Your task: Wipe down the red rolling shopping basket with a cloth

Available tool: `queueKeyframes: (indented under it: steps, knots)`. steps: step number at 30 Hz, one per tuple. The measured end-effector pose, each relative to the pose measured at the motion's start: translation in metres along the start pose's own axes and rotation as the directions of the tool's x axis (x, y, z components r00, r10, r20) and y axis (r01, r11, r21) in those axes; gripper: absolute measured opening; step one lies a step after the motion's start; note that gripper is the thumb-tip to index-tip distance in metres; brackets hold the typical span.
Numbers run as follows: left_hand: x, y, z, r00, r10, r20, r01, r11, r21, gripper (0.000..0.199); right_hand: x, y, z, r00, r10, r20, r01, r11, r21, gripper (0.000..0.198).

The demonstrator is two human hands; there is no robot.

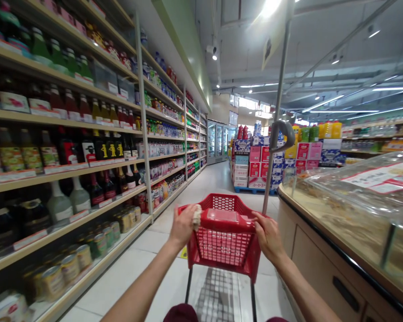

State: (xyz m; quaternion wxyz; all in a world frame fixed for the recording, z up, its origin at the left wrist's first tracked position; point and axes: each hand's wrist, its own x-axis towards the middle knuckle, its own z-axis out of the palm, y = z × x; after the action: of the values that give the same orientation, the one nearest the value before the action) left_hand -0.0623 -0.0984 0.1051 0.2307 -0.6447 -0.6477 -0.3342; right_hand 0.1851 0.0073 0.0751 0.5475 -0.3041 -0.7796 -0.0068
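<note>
A red plastic shopping cart [225, 246] stands in front of me on the tiled floor, its lattice basket showing no goods that I can make out. My left hand [183, 228] is closed over the left end of the cart's handle [228, 221]. Between that hand and the handle bar sticks out a crumpled, off-white cloth or tissue [196, 217]. On the right end of the handle, my right hand [267, 236] is closed too. A thin metal pole [278, 98] with a grey looped grip [284, 136] rises behind the cart's right side; its foot is hidden.
Shelves [87, 167] of bottles and cans line the left side. Close on the right stands a counter [309, 250] with clear covers [366, 179]. Ahead, stacked cartons [258, 163] sit on a blue pallet [248, 189]. Glass-door coolers [218, 138] stand farther off along the aisle [211, 174].
</note>
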Motion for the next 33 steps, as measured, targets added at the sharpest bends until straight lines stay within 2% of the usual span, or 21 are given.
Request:
queueKeyframes:
  steps: [2,4,7,9,10,12,14,15,17,19,21,22,25,27,28,30,32,33]
  knots:
    - [-0.001,-0.010,-0.003,0.992,-0.114,-0.062,0.115,0.993,0.020,0.039,-0.001,-0.003,0.002,1.000,-0.003,-0.014,0.003,1.000,-0.015,0.033]
    - [0.001,0.001,0.002,0.990,-0.125,-0.067,0.126,0.992,0.015,0.039,-0.002,-0.007,0.004,1.000,-0.009,-0.018,0.009,1.000,-0.022,0.033]
    - [0.006,0.031,0.014,0.998,0.059,0.031,-0.057,0.998,-0.037,0.039,-0.003,-0.009,0.003,1.000,-0.029,-0.010,0.029,0.999,-0.015,0.032]
    - [0.010,0.035,0.014,0.990,0.116,0.075,-0.111,0.992,-0.063,0.040,-0.004,-0.007,0.001,0.999,-0.035,-0.013,0.035,0.999,-0.008,0.032]
    - [0.012,0.030,0.010,0.994,0.082,0.074,-0.078,0.995,-0.059,0.039,-0.004,-0.006,-0.001,0.999,-0.034,-0.018,0.034,0.999,-0.005,0.032]
    - [0.016,0.017,0.002,0.997,-0.067,0.036,0.068,0.997,-0.029,0.037,-0.005,-0.005,-0.003,0.999,-0.027,-0.033,0.026,1.000,-0.003,0.033]
    - [0.020,0.015,-0.002,0.987,-0.161,0.009,0.162,0.987,-0.012,0.035,-0.006,-0.004,-0.003,0.999,-0.021,-0.047,0.020,1.000,-0.007,0.033]
    - [0.021,0.022,-0.001,0.988,-0.153,0.016,0.153,0.988,-0.015,0.034,-0.006,-0.004,-0.003,0.998,-0.020,-0.051,0.020,1.000,-0.012,0.033]
    - [0.023,0.048,0.007,0.996,-0.063,0.058,0.065,0.997,-0.047,0.032,-0.007,-0.004,-0.002,0.998,-0.026,-0.053,0.025,0.999,-0.024,0.033]
    - [0.024,0.075,0.016,0.986,0.121,0.111,-0.108,0.987,-0.116,0.034,-0.008,-0.004,-0.003,0.998,-0.041,-0.053,0.039,0.999,-0.035,0.033]
    - [0.025,0.082,0.019,0.974,0.182,0.132,-0.163,0.976,-0.142,0.036,-0.008,-0.003,-0.005,0.997,-0.060,-0.047,0.058,0.997,-0.043,0.033]
    - [0.027,0.077,0.017,0.981,0.143,0.128,-0.127,0.984,-0.127,0.036,-0.009,-0.003,-0.006,0.997,-0.067,-0.043,0.065,0.997,-0.047,0.033]
    - [0.032,0.048,0.009,0.992,-0.097,0.077,0.100,0.994,-0.036,0.033,-0.009,-0.006,-0.006,0.997,-0.065,-0.041,0.062,0.996,-0.057,0.034]
    - [0.035,0.045,0.009,0.987,-0.152,0.059,0.153,0.988,-0.013,0.034,-0.010,-0.009,-0.005,0.997,-0.053,-0.047,0.050,0.997,-0.063,0.035]
    - [0.035,0.052,0.011,0.988,-0.139,0.065,0.141,0.990,-0.017,0.033,-0.011,-0.010,-0.003,0.998,-0.050,-0.048,0.046,0.997,-0.066,0.036]
    - [0.034,0.078,0.020,0.994,-0.034,0.099,0.040,0.998,-0.054,0.031,-0.012,-0.012,-0.001,0.997,-0.056,-0.058,0.052,0.996,-0.078,0.036]
    - [0.032,0.101,0.026,0.975,0.168,0.142,-0.150,0.981,-0.127,0.030,-0.014,-0.012,-0.001,0.994,-0.076,-0.078,0.068,0.993,-0.094,0.037]
    - [0.032,0.106,0.027,0.963,0.221,0.153,-0.198,0.969,-0.148,0.031,-0.014,-0.012,-0.001,0.993,-0.086,-0.087,0.077,0.992,-0.098,0.037]
